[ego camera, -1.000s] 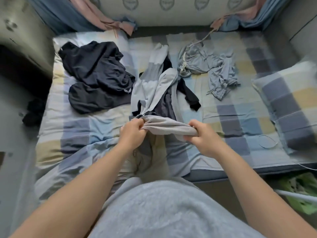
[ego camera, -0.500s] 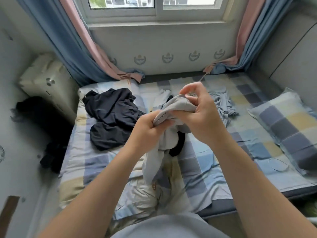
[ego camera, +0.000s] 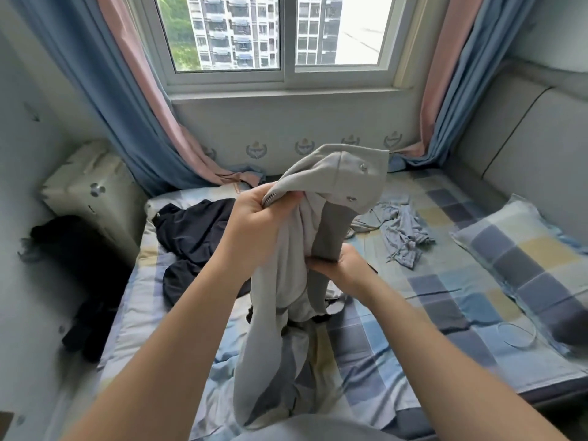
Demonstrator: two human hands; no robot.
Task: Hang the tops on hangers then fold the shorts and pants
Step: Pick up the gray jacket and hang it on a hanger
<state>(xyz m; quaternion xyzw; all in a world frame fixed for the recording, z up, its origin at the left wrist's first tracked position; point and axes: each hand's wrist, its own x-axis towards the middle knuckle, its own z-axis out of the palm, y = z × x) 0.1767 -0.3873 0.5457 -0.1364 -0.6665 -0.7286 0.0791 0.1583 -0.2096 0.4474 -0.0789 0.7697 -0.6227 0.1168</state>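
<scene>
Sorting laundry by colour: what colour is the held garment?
The garment is light grey with darker grey panels; head view.

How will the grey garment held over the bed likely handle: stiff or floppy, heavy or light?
Probably floppy: the grey garment droops in folds from the left hand toward the bed. Likely light: one hand's grip holds its top up. Seemingly soft: the right hand bunches it.

- Bed [ego camera: 429, 300]: runs from the near edge to the wall below the window [ego camera: 229, 33].
- Left curtain [ego camera: 127, 106] and right curtain [ego camera: 451, 90]: either side of the window.
- Case [ego camera: 89, 183]: left of the bed, far corner.
- Garment heap [ego camera: 194, 230]: on the bed, left.
- Crumpled garment [ego camera: 404, 230]: on the bed, right of centre.
- Pillow [ego camera: 521, 249]: on the bed, right edge.
- Held garment [ego camera: 318, 224]: centre, above the bed; left hand [ego camera: 254, 214] near its top, right hand [ego camera: 343, 265] lower.
</scene>
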